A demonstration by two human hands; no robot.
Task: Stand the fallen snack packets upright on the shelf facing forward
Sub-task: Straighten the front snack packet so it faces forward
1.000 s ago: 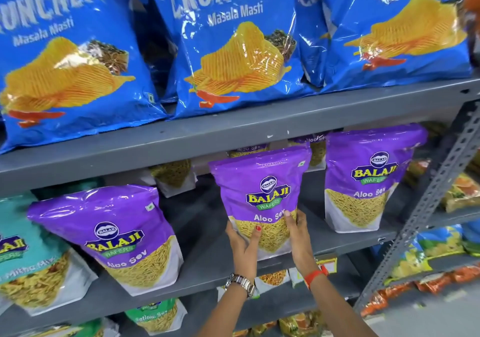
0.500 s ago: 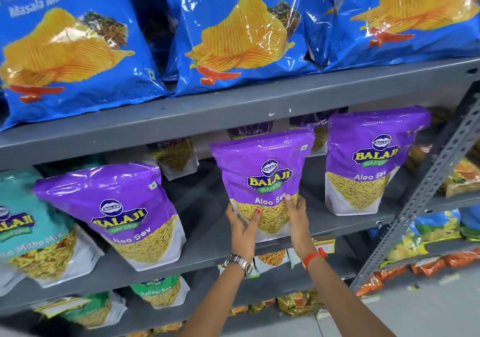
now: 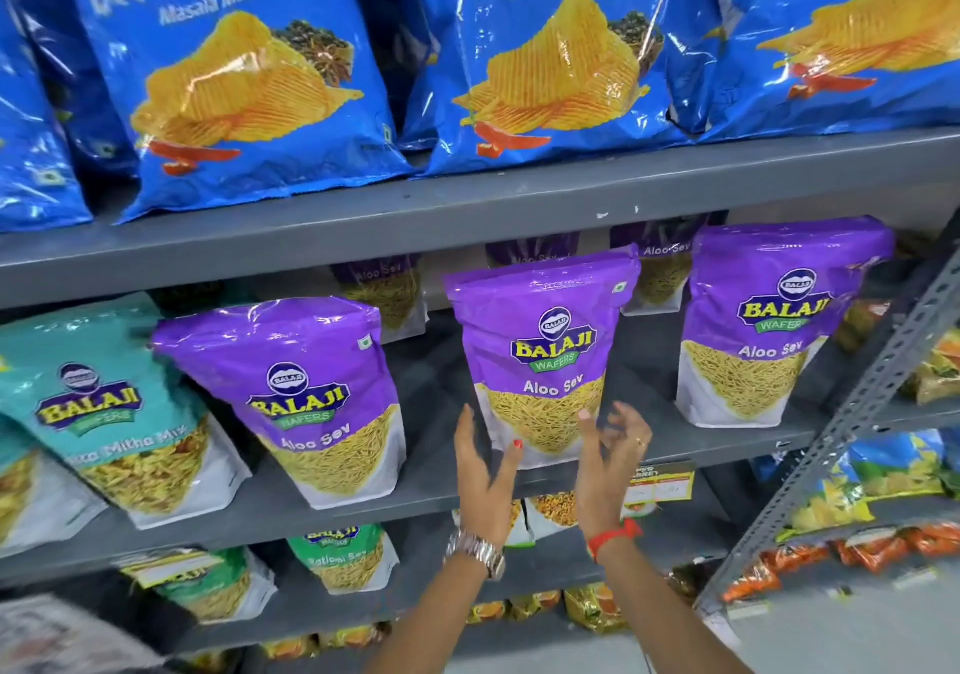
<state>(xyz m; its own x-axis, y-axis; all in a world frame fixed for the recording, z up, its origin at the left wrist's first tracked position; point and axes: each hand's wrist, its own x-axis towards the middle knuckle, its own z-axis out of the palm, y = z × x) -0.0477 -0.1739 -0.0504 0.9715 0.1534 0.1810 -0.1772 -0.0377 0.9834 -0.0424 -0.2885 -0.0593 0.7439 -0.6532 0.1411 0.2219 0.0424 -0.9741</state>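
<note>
A purple Aloo Sev packet [image 3: 545,356] stands upright and faces forward on the middle grey shelf [image 3: 441,486]. My left hand [image 3: 485,470] hovers just in front of its lower left corner, fingers spread, holding nothing. My right hand [image 3: 610,457] is off its lower right corner, fingers apart and blurred. Two more purple Aloo Sev packets stand on the same shelf, one to the left [image 3: 306,392] leaning left, and one to the right [image 3: 769,325]. Further purple packets [image 3: 384,288] sit behind them.
A teal Mitha Mix packet [image 3: 109,408] leans at the far left. Large blue Crunchem bags [image 3: 244,80] fill the upper shelf. Green and orange packets [image 3: 337,554] lie on lower shelves. A perforated grey upright [image 3: 852,413] slants at the right.
Both hands have let go of the middle Aloo Sev packet and drawn back a little with fingers spread. The packet stays standing. The camera has shifted right and closer.
</note>
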